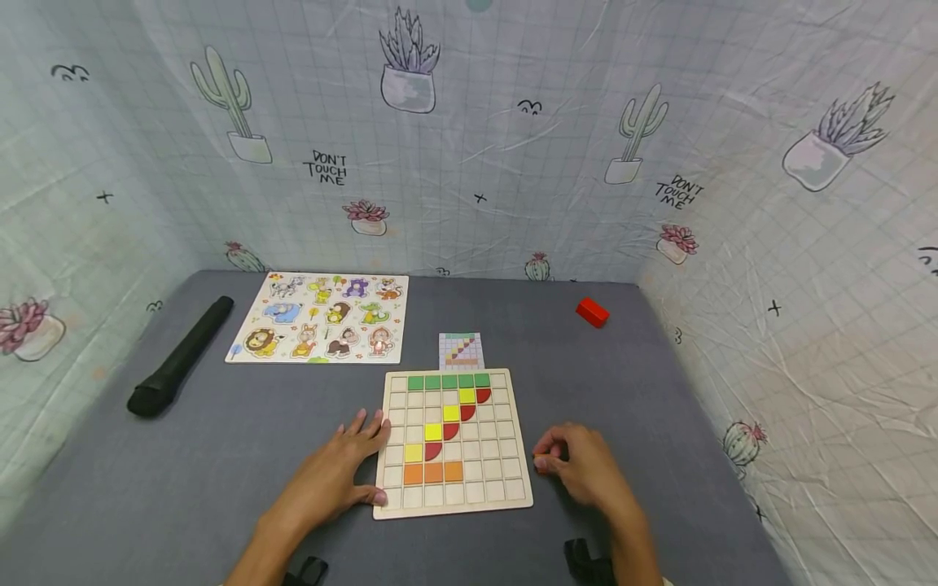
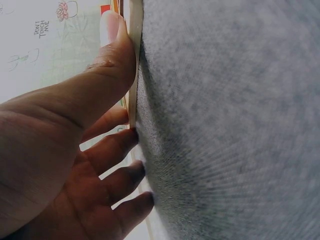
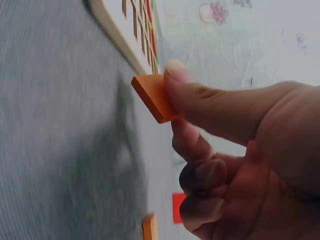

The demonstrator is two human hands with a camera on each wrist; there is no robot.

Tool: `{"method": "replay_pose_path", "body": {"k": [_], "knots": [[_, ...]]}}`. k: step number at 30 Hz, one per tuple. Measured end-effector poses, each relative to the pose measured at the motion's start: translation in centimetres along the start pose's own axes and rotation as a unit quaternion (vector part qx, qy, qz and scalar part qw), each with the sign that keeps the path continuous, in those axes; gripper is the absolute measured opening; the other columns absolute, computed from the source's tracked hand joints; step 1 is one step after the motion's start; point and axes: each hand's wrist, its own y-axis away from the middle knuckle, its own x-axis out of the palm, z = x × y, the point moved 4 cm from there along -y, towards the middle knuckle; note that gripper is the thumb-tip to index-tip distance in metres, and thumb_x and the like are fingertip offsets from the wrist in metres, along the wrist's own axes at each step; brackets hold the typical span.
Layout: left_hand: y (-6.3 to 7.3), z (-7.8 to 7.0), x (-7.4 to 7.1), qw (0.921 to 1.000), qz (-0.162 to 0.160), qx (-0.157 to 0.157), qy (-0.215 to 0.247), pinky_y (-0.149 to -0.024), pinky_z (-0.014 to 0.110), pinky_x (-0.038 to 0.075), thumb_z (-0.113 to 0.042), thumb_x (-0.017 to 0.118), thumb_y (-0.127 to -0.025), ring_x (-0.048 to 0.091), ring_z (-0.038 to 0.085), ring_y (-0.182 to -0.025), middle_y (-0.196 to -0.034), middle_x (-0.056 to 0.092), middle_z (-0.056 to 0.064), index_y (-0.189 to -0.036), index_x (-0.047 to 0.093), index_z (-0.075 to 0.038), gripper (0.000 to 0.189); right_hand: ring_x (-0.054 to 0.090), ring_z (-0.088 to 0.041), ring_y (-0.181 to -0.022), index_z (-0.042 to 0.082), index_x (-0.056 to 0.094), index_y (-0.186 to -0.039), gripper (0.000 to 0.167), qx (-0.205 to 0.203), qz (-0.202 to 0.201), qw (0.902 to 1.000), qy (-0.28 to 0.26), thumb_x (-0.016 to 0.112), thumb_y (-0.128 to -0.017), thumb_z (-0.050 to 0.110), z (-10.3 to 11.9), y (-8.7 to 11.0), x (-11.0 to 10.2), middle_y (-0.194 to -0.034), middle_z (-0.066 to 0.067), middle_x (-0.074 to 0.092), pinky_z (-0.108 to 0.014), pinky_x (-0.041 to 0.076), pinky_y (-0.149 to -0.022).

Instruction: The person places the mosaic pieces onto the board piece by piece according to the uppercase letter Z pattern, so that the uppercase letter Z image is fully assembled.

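Observation:
A wooden grid board (image 1: 494,472) lies on the grey table with coloured tiles in its cells. Green squares (image 1: 449,382) line the top, yellow squares (image 1: 433,432) and red quarter-rounds (image 1: 450,431) step diagonally, and three orange squares (image 1: 433,472) form a lower row. My left hand (image 1: 333,472) rests along the board's left edge, fingers spread and thumb on the corner. To the right of the board, my right hand (image 1: 582,464) pinches an orange square tile (image 3: 154,97) between thumb and forefinger, its other fingers curled. Another orange piece (image 3: 150,227) lies on the table below that hand.
A small pattern card (image 1: 461,352) lies just behind the board. Further back are an animal puzzle board (image 1: 322,317), a black microphone-shaped object (image 1: 179,358) on the left and a red block (image 1: 592,312) on the right. Printed cloth (image 1: 476,163) walls in the table.

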Motion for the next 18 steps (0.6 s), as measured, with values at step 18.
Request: {"method": "replay_pose_path", "body": {"k": [18], "knots": [[0.2, 0.0, -0.1, 1.0000, -0.006, 0.004, 0.000, -0.125, 0.068, 0.033, -0.041, 0.094, -0.069, 0.029, 0.046, -0.160, -0.169, 0.039, 0.018, -0.160, 0.047, -0.006, 0.108, 0.050, -0.007, -0.062, 0.024, 0.073, -0.096, 0.016, -0.055, 0.038, 0.9961, -0.057, 0.086, -0.089, 0.019, 5.3, -0.3, 4.4, -0.076, 0.012, 0.065, -0.022, 0.042, -0.057]]}}
